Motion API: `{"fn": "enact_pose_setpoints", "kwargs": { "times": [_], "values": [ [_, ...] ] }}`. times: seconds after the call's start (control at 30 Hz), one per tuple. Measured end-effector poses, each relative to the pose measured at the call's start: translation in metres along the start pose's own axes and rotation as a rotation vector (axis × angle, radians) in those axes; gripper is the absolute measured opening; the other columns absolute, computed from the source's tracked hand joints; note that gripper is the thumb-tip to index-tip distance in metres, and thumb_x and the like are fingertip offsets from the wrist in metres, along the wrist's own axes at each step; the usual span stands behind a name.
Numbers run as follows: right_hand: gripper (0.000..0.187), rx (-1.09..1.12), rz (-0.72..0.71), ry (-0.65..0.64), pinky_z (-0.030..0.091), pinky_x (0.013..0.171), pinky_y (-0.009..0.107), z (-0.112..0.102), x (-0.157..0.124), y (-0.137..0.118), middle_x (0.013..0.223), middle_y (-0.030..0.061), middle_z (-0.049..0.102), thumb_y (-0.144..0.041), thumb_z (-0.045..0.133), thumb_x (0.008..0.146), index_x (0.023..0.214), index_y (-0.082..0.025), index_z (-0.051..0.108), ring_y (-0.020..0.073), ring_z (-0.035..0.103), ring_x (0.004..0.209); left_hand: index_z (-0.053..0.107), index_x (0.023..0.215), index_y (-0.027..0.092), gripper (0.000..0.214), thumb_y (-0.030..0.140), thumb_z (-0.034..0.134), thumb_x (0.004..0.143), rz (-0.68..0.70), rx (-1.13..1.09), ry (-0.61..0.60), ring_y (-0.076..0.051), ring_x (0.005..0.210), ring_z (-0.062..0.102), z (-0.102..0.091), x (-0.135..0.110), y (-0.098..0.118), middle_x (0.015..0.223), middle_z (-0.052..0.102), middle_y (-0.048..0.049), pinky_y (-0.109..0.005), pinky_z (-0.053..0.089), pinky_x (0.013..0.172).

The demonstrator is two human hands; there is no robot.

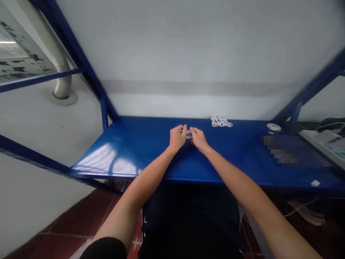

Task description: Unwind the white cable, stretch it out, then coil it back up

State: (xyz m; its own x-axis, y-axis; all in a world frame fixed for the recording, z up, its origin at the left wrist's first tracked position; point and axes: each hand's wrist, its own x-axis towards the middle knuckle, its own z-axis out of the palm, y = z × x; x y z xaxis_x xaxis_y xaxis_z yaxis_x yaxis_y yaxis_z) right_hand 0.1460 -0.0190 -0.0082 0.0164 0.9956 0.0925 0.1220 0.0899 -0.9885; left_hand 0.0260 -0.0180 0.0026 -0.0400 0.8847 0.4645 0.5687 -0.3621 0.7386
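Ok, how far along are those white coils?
Done, it seems: white coils lie grouped on the blue table. In hand: the left hand and right hand pinch a small white item. Remaining: unclear; a round white puck sits off to the right, untouched.

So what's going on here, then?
A person at a blue table is pinching a small white item, too small to make out, between their left hand and right hand. Looped white cords lie just beyond, and a rounded white object sits further right.
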Motion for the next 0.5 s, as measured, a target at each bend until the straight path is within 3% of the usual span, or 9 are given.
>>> {"fn": "enact_pose_setpoints", "kwargs": {
  "times": [0.17,0.27,0.4,0.5],
  "values": [
    [0.039,0.134,0.218,-0.114,0.02,0.03,0.021,-0.006,0.0,-0.007,0.05,0.0007,0.053,-0.051,0.045,0.092,0.069,-0.02,0.051,0.0093,0.039,0.033,0.06,0.072,0.019,0.038,0.038,0.039,0.097,0.123,0.108,-0.002,-0.016,0.077,0.055,0.001,0.0,0.0,0.08,0.064,-0.0075,-0.027,0.04,0.079],
    [0.036,0.153,0.335,-0.154,0.016,0.031,0.019,-0.01,0.001,-0.006,0.044,-0.0025,0.047,-0.048,0.049,0.09,0.067,-0.02,0.049,0.0065,0.031,0.031,0.061,0.072,0.018,0.038,0.037,0.04,0.097,0.153,0.153,-0.07,-0.018,0.079,0.058,0.001,-0.001,-0.001,0.081,0.065,-0.0098,-0.027,0.04,0.078],
    [0.032,0.071,0.287,-0.012,0.016,0.033,0.019,-0.013,0.006,0.001,0.041,-0.0071,0.036,-0.044,0.055,0.085,0.064,-0.021,0.048,0.0062,0.026,0.032,0.064,0.07,0.019,0.045,0.046,0.04,0.096,0.098,0.229,-0.284,-0.022,0.079,0.062,0.005,-0.003,-0.003,0.074,0.065,-0.0116,-0.028,0.039,0.071],
    [0.034,-0.135,0.126,0.085,0.025,0.038,0.023,-0.018,0.012,0.007,0.044,-0.0032,0.043,-0.042,0.052,0.085,0.058,-0.022,0.049,0.0098,0.036,0.038,0.064,0.068,0.018,0.048,0.048,0.038,0.096,0.085,0.2,-0.423,-0.023,0.076,0.062,0.009,-0.002,-0.004,0.069,0.064,-0.0108,-0.028,0.037,0.066]
  ]
}}
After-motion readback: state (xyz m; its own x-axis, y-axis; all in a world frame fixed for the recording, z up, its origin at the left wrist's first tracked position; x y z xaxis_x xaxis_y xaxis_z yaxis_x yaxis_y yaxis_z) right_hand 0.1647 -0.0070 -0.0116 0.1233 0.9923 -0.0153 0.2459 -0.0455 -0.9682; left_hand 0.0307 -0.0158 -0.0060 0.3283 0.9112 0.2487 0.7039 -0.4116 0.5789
